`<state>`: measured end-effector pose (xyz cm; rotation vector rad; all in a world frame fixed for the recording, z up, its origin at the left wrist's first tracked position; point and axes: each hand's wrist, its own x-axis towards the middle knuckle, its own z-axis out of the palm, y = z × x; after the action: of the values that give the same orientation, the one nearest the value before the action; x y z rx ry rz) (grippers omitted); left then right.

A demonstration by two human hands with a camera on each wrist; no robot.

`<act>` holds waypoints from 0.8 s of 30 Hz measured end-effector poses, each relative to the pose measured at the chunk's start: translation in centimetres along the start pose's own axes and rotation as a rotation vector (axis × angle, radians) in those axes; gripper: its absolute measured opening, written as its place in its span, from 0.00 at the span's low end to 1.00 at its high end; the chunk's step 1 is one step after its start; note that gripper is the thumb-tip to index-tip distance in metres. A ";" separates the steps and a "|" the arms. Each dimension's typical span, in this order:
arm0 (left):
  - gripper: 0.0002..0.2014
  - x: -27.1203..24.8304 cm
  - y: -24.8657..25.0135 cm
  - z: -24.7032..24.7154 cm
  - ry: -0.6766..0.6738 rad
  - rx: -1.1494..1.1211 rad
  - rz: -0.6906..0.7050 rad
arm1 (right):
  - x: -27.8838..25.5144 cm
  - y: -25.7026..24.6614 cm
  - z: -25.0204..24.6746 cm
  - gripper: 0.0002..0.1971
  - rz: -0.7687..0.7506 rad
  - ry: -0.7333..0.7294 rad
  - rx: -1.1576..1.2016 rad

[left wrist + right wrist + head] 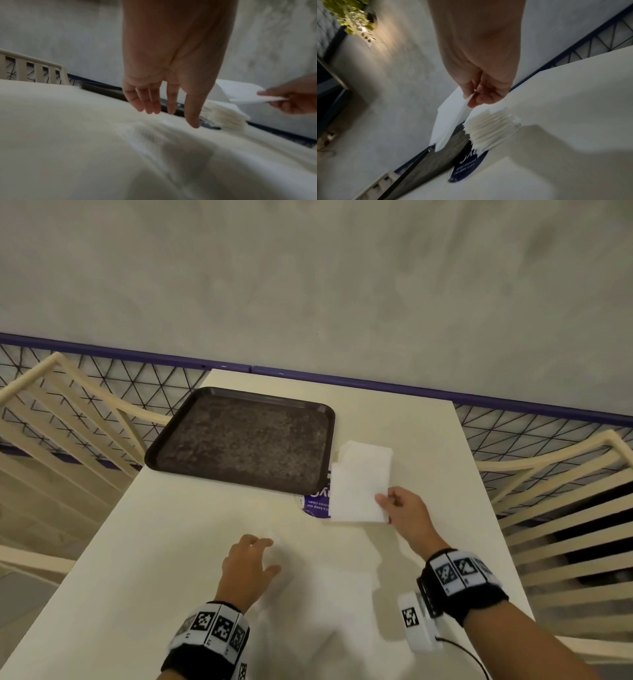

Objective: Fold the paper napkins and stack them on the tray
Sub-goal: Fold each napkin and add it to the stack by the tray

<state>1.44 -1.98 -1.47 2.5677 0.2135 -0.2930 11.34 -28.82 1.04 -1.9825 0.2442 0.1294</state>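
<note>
A dark brown tray (239, 440) with nothing on it sits at the table's far left. Right of it lies a stack of white paper napkins (368, 451), whose layered edges show in the right wrist view (489, 129). My right hand (383, 503) pinches one white napkin (356, 494) by its near right corner and holds it above the stack, thumb and fingers closed on the edge (471, 100). My left hand (270, 553) hovers over the table's near middle with straight, spread fingers (150, 106) and holds nothing. A paler blurred patch lies under it.
The cream table (171, 542) carries a round blue sticker (317, 503) partly under the tray and napkins. Cream slatted chairs (565, 525) stand on both sides. A purple-topped wire fence (513, 419) and a grey wall close off the far edge.
</note>
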 end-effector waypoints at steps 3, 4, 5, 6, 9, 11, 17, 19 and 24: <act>0.35 0.3 -0.6 0.5 -0.069 0.101 -0.131 | 3.3 -0.4 -0.3 0.13 0.059 0.110 0.017; 0.36 0.5 -0.8 0.5 -0.080 0.106 -0.149 | 4.3 -0.6 -0.3 0.13 0.076 0.134 0.022; 0.37 0.6 -1.0 0.6 -0.085 0.100 -0.160 | 5.1 -0.8 -0.3 0.13 0.089 0.151 0.019; 0.36 0.8 -1.1 0.6 -0.085 0.081 -0.169 | 5.8 -1.0 -0.2 0.13 0.101 0.163 0.009; 0.31 1.1 -1.7 0.7 -0.093 -0.013 -0.199 | 7.5 -1.3 0.1 0.14 0.134 0.186 -0.019; 0.26 1.2 -2.2 0.6 -0.098 -0.027 -0.202 | 8.2 -1.2 0.3 0.16 0.142 0.200 -0.071; 0.11 1.1 -2.6 -0.3 -0.118 -0.068 -0.157 | 8.0 -1.2 1.1 0.16 0.126 0.236 -0.231; 0.09 1.0 -2.3 -0.7 -0.122 -0.135 -0.109 | 7.3 -1.4 1.6 0.26 0.125 0.281 -0.186; 0.09 0.6 -0.8 -2.4 -0.152 -0.286 -0.014 | 2.9 -1.9 4.2 0.29 -0.073 0.319 -0.238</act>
<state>2.25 0.07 -0.03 2.2511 0.2014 -0.4292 14.63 -24.57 0.42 -2.2424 0.3748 -0.2168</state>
